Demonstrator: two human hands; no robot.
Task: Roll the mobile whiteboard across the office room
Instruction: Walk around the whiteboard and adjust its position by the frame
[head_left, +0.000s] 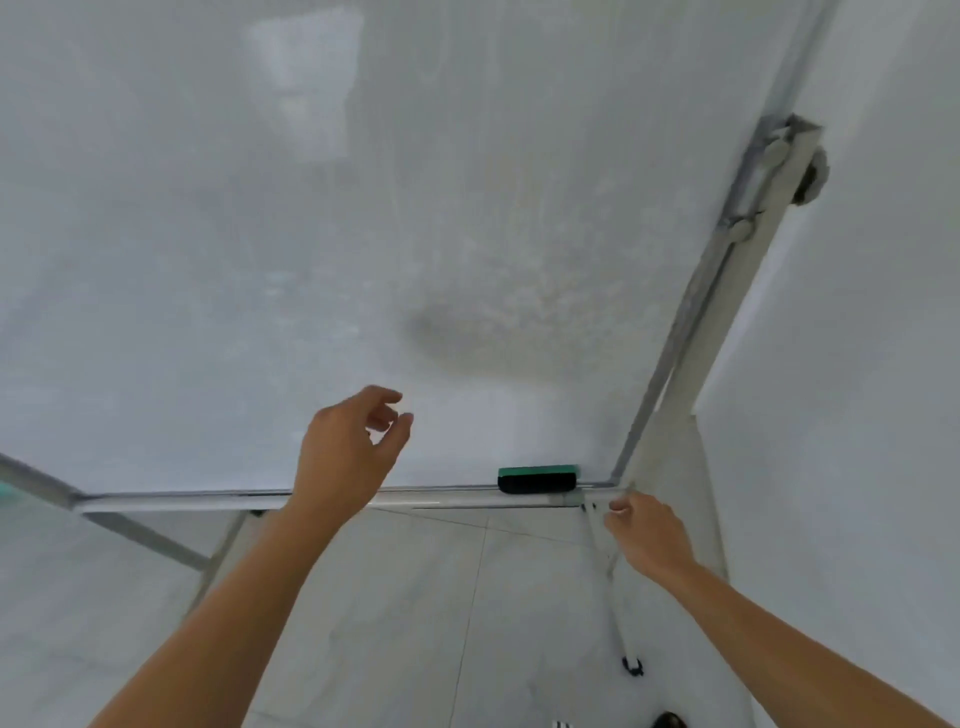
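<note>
The mobile whiteboard (260, 260) fills most of the view, its white face smudged grey near the lower middle. A metal marker tray (208, 501) runs along its bottom edge. My left hand (348, 447) hovers in front of the board just above the tray, fingers loosely curled and apart, holding nothing. My right hand (649, 535) is at the board's lower right corner, fingers closed on the frame where the tray meets the stand's upright post (696, 332). A caster wheel (632, 666) shows below on the floor.
A green and black eraser (537, 478) sits on the tray near the right corner. A white wall (857, 364) stands close on the right. Pale floor tiles (415, 623) lie below the board. A knob bracket (810, 176) sticks out of the post.
</note>
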